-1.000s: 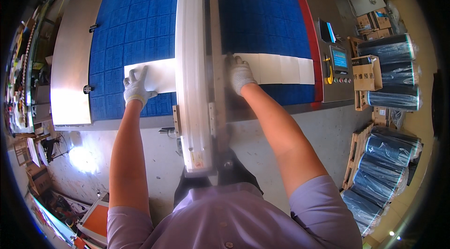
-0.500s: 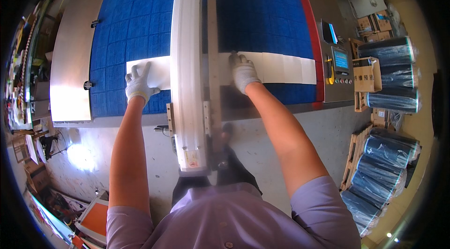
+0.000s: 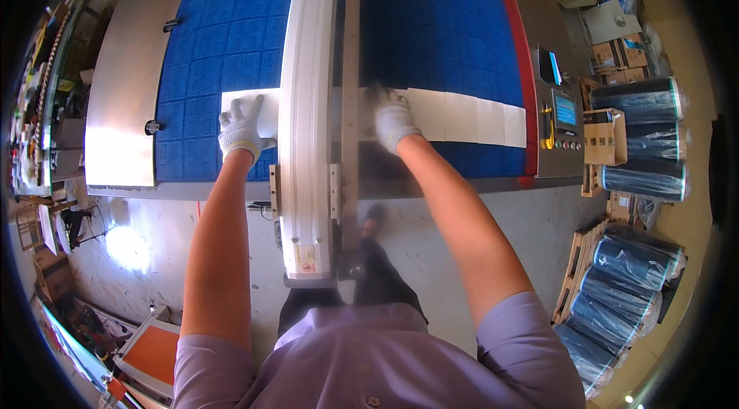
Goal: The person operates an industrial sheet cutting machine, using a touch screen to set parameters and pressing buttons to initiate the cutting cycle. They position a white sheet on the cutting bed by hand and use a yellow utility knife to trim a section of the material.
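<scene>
A long white strip of folded sheet (image 3: 469,118) lies crosswise on a blue textured bed (image 3: 208,47). Its left end rests under my gloved left hand (image 3: 242,130), which presses down with the fingers spread. My gloved right hand (image 3: 395,120) lies on the strip to the right of a white beam (image 3: 306,116), fingers pointing to the far side. Something dark and blurred shows at those fingertips; I cannot make out what it is. The beam spans the bed between my hands and hides the middle of the strip.
A red band (image 3: 523,63) edges the bed's right side, beside a control panel with a screen (image 3: 566,109) and buttons. Plastic-wrapped dark rolls (image 3: 643,140) and a carton (image 3: 604,137) stand at the right. A metal plate (image 3: 123,124) with black clips borders the left.
The whole view has shifted slightly. My left hand is a little further right along the strip, and my right hand a little further left, nearer the beam. Both stay on the strip.
</scene>
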`<state>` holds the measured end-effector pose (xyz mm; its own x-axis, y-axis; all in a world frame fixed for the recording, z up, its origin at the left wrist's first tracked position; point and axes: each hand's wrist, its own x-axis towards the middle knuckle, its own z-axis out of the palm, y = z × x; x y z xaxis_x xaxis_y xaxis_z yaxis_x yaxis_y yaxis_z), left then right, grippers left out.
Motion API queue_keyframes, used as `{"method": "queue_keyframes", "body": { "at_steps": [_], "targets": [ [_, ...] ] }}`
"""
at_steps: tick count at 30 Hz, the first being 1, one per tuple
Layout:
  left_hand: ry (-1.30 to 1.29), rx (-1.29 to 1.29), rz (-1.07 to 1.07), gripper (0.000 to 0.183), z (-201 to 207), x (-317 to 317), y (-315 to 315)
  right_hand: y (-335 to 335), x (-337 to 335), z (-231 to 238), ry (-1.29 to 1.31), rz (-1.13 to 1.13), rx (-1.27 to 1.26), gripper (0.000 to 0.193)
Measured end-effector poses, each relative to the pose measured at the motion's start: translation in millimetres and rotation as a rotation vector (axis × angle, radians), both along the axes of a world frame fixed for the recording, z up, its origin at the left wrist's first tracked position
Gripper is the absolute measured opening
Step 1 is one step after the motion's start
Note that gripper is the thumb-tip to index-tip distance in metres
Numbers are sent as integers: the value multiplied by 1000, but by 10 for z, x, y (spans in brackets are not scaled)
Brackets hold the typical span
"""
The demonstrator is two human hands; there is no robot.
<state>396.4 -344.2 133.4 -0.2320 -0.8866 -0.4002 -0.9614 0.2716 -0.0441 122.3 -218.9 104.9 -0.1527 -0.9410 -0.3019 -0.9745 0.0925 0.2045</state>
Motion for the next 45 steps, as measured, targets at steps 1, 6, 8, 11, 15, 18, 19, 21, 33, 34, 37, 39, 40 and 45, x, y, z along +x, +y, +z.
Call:
{"method": "queue_keyframes", "body": {
  "at_steps": [1, 6, 8, 11, 15, 18, 19, 21, 33, 34, 37, 39, 40, 45],
  "targets": [
    [-9, 5, -1, 103, -2, 14, -7, -70, 79, -79, -9, 14, 8, 97],
    [-31, 47, -26, 100, 1, 33, -41, -179, 228, -179, -1, 26, -23, 93],
    [-29, 46, -16, 101, 5, 97, -35, -210, 322, -56, -48, 7, -1, 78],
    [-3, 30, -66, 100, 2, 181, -71, -201, 370, 46, -30, -9, 28, 56],
    [72, 22, -174, 96, 9, 456, -205, -217, 379, -14, 58, -20, 28, 52],
    [71, -81, -183, 94, -88, 640, -221, -241, 457, 43, 84, -3, 8, 50],
    [77, -101, -184, 95, -112, 645, -212, -215, 454, 28, 106, 6, -9, 49],
    [81, -112, -202, 95, -156, 650, -210, -228, 426, 1, 89, -8, -23, 48],
    [-48, 4, -92, 109, -20, 487, -275, -288, 500, 142, 104, -26, 66, 45],
    [-49, -2, -99, 110, -27, 485, -271, -295, 498, 121, 111, -33, 70, 45],
    [-60, 11, -105, 113, -24, 464, -292, -315, 475, 101, 123, -12, 105, 45],
    [-75, 24, -101, 113, -13, 446, -298, -326, 490, 126, 127, 7, 131, 45],
    [-84, 26, -100, 113, -8, 435, -302, -331, 490, 127, 130, 10, 140, 45],
    [-76, 9, -116, 114, -93, 470, -316, -355, 482, 74, 116, 5, 81, 43]
  ]
}}
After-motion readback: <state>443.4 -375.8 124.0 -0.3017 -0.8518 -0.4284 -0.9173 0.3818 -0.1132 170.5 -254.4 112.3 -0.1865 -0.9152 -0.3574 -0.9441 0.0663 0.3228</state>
